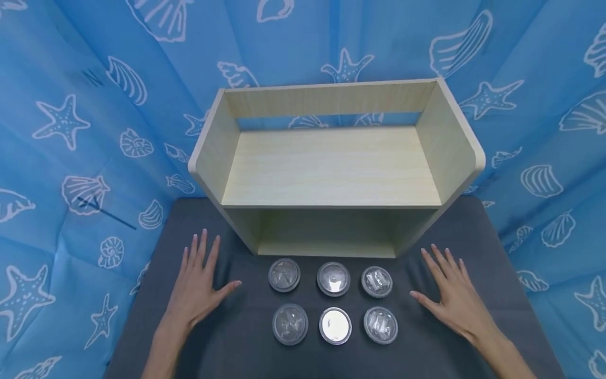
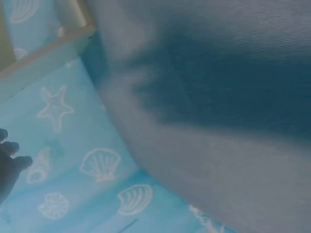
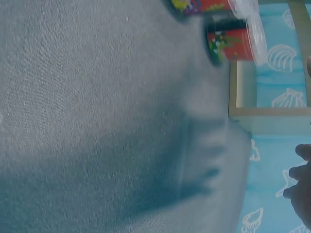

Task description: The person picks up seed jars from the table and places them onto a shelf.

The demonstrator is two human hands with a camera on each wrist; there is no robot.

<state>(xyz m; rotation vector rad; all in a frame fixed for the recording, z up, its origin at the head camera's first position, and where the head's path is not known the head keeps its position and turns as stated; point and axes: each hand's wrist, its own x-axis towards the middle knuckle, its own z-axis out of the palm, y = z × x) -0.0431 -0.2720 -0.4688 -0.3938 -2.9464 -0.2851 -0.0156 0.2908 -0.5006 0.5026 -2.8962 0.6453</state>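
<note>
My left hand [image 1: 198,288], fingers straight and spread, is over the left part of the dark table, holding nothing. On the right side my right hand [image 1: 453,298] is likewise spread, with its thumb pointing toward the tubs. Between the hands stand several round lidded tubs in two rows of three. The back row runs from a left tub [image 1: 284,275] to a right tub [image 1: 376,282]; the front row includes a middle tub [image 1: 335,326] with a bright glare on its lid. Seen from the right wrist, one tub [image 3: 231,43] has a red patterned side and a clear lid.
A pale wooden two-level shelf [image 1: 331,166] stands behind the tubs, its lower compartment [image 1: 326,231] facing them. Blue curtains [image 1: 61,158] printed with white shells and starfish enclose the back and sides. Dark grey cloth [image 1: 236,347] covers the table.
</note>
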